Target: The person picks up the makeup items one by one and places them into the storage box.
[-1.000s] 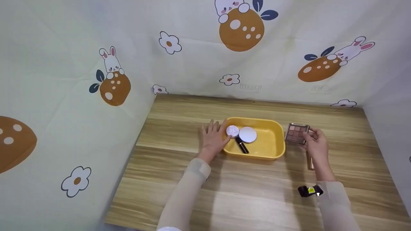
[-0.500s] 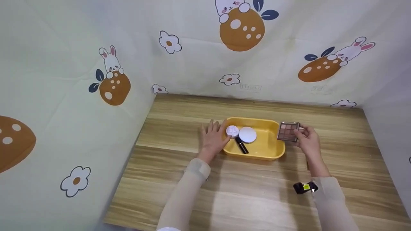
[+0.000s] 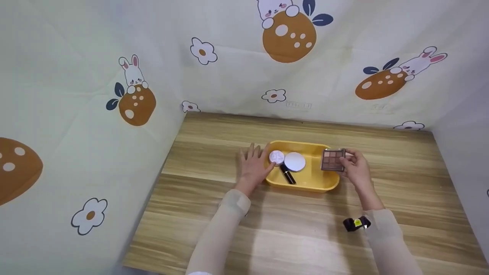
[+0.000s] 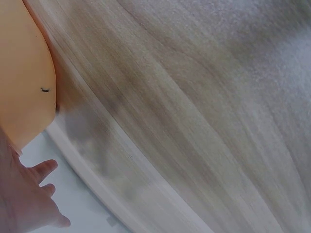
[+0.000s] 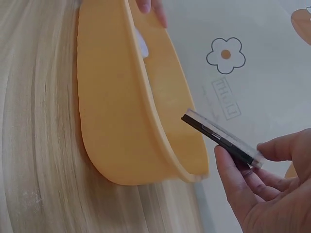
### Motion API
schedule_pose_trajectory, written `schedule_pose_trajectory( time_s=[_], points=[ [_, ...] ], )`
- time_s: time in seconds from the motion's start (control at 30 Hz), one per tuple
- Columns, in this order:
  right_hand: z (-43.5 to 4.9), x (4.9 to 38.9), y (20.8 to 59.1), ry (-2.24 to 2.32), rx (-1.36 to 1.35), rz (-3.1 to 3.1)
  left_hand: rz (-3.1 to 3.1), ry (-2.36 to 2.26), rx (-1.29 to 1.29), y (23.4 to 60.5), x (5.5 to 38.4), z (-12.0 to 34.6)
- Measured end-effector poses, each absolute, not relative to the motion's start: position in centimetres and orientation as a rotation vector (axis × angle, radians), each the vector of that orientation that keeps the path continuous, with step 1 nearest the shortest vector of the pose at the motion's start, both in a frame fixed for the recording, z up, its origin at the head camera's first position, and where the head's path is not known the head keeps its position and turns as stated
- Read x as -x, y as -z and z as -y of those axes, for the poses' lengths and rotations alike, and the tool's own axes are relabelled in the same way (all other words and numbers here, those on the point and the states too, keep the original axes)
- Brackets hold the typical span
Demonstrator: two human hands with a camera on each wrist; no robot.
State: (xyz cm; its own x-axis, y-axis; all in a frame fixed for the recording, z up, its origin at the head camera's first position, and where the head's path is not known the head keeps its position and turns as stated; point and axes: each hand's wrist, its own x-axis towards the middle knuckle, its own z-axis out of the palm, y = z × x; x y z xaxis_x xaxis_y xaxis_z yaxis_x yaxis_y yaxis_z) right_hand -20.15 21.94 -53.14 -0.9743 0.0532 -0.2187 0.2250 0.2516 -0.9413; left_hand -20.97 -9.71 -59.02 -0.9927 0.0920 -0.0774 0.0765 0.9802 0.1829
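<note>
My right hand [image 3: 357,168] pinches a square eyeshadow palette [image 3: 332,159] by its right edge, thumb on top and fingers underneath. In the head view the palette overlaps the right end of a yellow plastic basin [image 3: 311,181]; the right wrist view shows it edge-on, tilted, close to the basin's rim. My left hand [image 3: 254,168] lies with spread fingers at the basin's left end, its thumb over the rim. In the basin's left half are a small round pale case [image 3: 277,157], a larger round white compact [image 3: 295,162] and a black tube [image 3: 287,174] with a shiny band.
The basin stands on a wood-grain table [image 3: 198,214]. Behind the table and at its sides hangs a pale cloth [image 3: 229,76] printed with rabbits and flowers. A black camera [image 3: 357,223] sits on the right wrist.
My right hand has carried the palette leftward, from beside the basin to over its right end. A thin gold-brown stick seen earlier is now hidden near the right forearm. My left hand stays put.
</note>
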Motion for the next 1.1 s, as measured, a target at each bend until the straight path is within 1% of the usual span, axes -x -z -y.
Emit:
schedule_pose_trajectory(
  time_s=[0.57,1.1],
  points=[
    [-20.6,20.9,53.8,1.659,-0.229,-2.483,-3.056,-0.31,-0.135,58.9,21.0,9.7],
    [-19.2,21.8,54.7,1.464,-0.129,-2.596,-3.034,-0.28,-0.132,58.8,21.0,9.8]
  ],
)
